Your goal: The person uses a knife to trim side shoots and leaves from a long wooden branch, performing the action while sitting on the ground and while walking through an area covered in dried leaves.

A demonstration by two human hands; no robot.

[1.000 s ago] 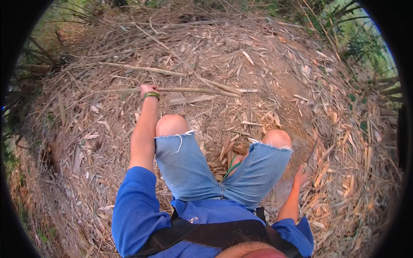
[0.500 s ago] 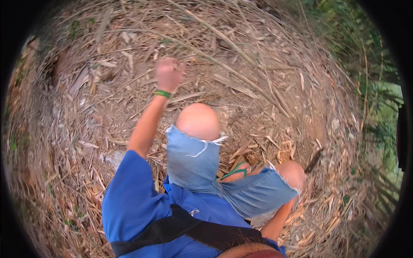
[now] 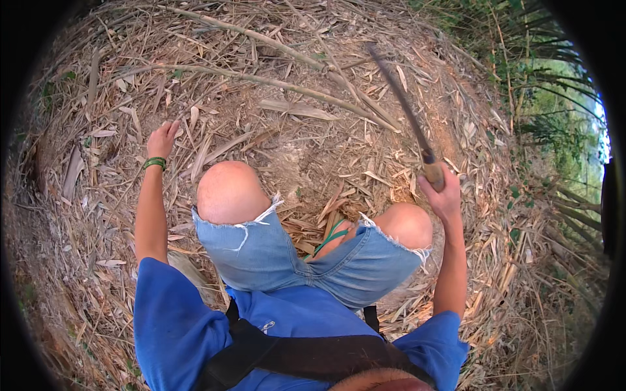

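Note:
My right hand (image 3: 446, 194) is closed round the light wooden handle of a machete (image 3: 405, 104), to the right of my bent right knee. Its long dark blade points up and slightly left, toward the far ends of the bamboo stalks, and is a little blurred. Out to the left, beyond my left knee, my left hand (image 3: 163, 139) hangs over the littered ground with a couple of fingers stretched forward. Nothing shows in it. A green band (image 3: 154, 162) circles that wrist. Two long thin bamboo stalks (image 3: 274, 83) lie across the ground ahead, their near ends converging at centre right.
Dry leaves, husks and chips (image 3: 300, 111) cover the soil all round me. My sandalled foot (image 3: 334, 241) rests between my knees. Green bushes and palm fronds (image 3: 554, 124) stand at the right, with thick stems (image 3: 577, 215) low beside them.
My right hand has come up from behind my right knee, raising the machete into full view. My left hand has moved left, away from the stalks. The view has shifted.

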